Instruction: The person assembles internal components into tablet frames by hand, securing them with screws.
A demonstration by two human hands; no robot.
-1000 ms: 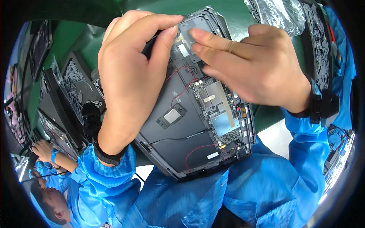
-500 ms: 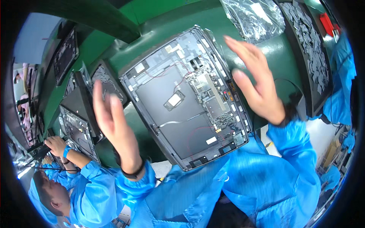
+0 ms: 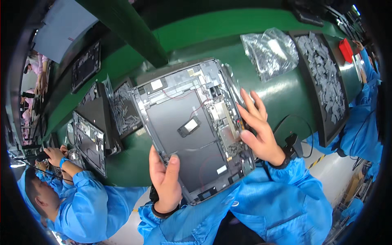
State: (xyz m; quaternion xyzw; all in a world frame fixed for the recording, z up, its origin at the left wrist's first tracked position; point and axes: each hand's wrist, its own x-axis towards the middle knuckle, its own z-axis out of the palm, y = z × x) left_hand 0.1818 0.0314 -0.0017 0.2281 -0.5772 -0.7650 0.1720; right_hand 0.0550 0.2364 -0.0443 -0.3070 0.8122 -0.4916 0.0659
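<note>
We've got the tablet (image 3: 165,120) open between our hands, left hand (image 3: 166,183) pinching its left edge, right hand (image 3: 262,138) spread at its right, board (image 3: 227,132) seemingly fitted inside, black module (image 3: 189,126) apparently unseated, everything uncovered.

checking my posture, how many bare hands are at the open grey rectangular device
2: bare left hand at the left edge of the open grey rectangular device, bare right hand at its right edge.

Green tabletop (image 3: 286,96). Right side: clear plastic bag (image 3: 269,55), black tray (image 3: 328,136) of gray pieces (image 3: 322,77), red bin (image 3: 346,50) beyond. Left side: another dark tray (image 3: 131,131), gray strips (image 3: 123,107) inside.
</note>
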